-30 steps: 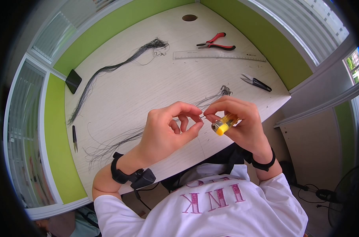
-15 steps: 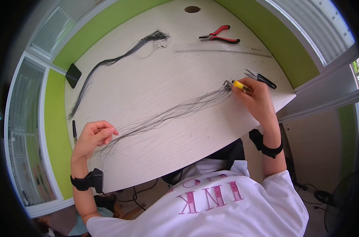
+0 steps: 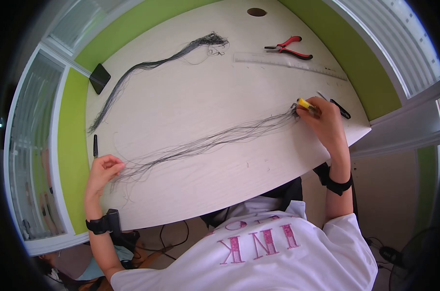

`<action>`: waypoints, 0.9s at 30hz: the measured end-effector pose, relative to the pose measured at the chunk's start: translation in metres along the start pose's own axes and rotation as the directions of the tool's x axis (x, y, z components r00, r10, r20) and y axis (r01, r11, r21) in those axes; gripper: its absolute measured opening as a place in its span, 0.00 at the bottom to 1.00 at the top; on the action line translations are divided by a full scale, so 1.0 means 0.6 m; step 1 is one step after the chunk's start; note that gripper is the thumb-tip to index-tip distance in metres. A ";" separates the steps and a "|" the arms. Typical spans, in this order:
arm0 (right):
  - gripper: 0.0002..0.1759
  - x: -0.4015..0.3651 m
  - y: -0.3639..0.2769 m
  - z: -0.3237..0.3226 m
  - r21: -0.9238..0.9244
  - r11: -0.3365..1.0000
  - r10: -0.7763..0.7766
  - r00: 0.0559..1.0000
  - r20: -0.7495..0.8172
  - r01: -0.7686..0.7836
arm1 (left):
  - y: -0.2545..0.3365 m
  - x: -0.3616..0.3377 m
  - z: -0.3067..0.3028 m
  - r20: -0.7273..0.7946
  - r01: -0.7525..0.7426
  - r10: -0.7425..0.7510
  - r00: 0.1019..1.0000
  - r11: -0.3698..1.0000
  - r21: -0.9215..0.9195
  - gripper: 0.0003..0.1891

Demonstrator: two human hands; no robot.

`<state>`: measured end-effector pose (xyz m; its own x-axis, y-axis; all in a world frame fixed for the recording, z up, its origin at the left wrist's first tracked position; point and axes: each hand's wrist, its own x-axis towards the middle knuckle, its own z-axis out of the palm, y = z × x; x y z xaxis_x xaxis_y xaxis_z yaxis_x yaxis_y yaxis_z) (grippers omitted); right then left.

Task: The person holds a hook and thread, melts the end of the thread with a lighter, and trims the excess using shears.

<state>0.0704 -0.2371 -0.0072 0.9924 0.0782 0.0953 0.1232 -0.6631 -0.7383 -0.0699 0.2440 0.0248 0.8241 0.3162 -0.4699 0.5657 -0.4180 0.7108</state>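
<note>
Your right hand (image 3: 325,119) grips a yellow lighter (image 3: 306,105) right beside the knotted, curled end of the dark strand bundle (image 3: 210,140). Your left hand (image 3: 103,172) has its fingers drawn together at the looser, fanned end; whether they pinch a strand, you cannot tell from here. The bundle lies between your hands, its long axis running from one to the other and slanting away from you toward the right. Its knotted end is nearer the right hand, its wispy end the left.
</note>
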 end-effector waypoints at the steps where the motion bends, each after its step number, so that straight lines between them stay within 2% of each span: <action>1: 0.10 -0.001 0.001 0.001 0.033 0.999 -0.016 1.000 -0.006 0.017 | -0.002 0.001 0.002 -0.031 -0.015 0.015 0.999 1.000 0.003 0.04; 5: 0.10 -0.005 -0.001 -0.002 0.080 0.994 -0.065 0.997 -0.030 0.068 | -0.001 -0.002 0.001 -0.049 -0.005 0.006 0.999 1.000 0.027 0.05; 8: 0.10 -0.007 -0.007 -0.007 0.086 0.996 0.010 1.000 -0.008 -0.009 | 0.016 -0.016 0.009 -0.055 -0.037 0.036 0.998 0.999 -0.024 0.07; 11: 0.09 -0.006 -0.009 -0.010 0.095 0.995 -0.003 1.000 -0.022 0.005 | 0.014 -0.017 0.003 -0.098 -0.081 0.080 0.992 0.997 0.000 0.07; 12: 0.09 -0.005 -0.002 -0.006 0.118 0.992 -0.047 0.997 -0.058 0.053 | 0.017 -0.018 0.000 -0.103 -0.086 0.086 0.991 0.996 0.002 0.07; 14: 0.10 -0.003 0.008 -0.003 0.111 0.989 -0.087 0.993 -0.076 0.095 | 0.025 -0.025 -0.008 -0.176 -0.060 0.096 0.980 0.978 0.197 0.06; 15: 0.10 -0.002 0.013 -0.002 0.102 0.986 -0.124 0.988 -0.091 0.133 | 0.032 -0.026 -0.007 -0.177 -0.061 0.097 0.979 0.978 0.197 0.06; 17: 0.10 -0.001 0.020 0.002 0.134 0.986 -0.088 0.989 -0.115 0.104 | 0.055 -0.016 -0.005 -0.374 -0.078 0.261 0.890 0.895 0.439 0.06; 18: 0.10 -0.001 0.022 0.003 0.167 0.983 -0.053 0.989 -0.135 0.075 | 0.071 -0.005 0.000 -0.374 -0.079 0.260 0.890 0.897 0.436 0.06; 20: 0.09 -0.004 0.020 0.002 0.184 0.982 -0.006 0.989 -0.145 0.033 | 0.122 0.026 0.028 -0.341 -0.380 0.548 0.764 0.809 0.449 0.06; 22: 0.08 -0.006 0.018 0.004 0.202 0.979 0.033 0.987 -0.156 -0.001 | 0.197 0.044 0.081 -0.237 -0.450 0.605 0.760 0.753 0.481 0.06; 24: 0.06 -0.013 0.020 0.015 0.364 0.920 -0.006 0.935 -0.355 0.144 | 0.248 0.087 0.138 -0.075 -0.667 0.780 0.621 0.577 0.472 0.06; 25: 0.06 -0.013 0.019 0.016 0.361 0.920 -0.013 0.934 -0.357 0.151 | 0.270 0.111 0.166 -0.023 -0.681 0.795 0.607 0.534 0.500 0.06; 27: 0.04 -0.013 0.018 0.015 0.360 0.907 -0.027 0.885 -0.466 0.217 | 0.301 0.166 0.216 0.040 -0.725 0.825 0.563 0.470 0.504 0.06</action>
<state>0.0642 -0.2382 -0.0216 0.8720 -0.2598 0.4150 0.3291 -0.3166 -0.8897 0.1180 0.0896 0.0388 0.9322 -0.2012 0.3007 -0.3170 -0.8548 0.4108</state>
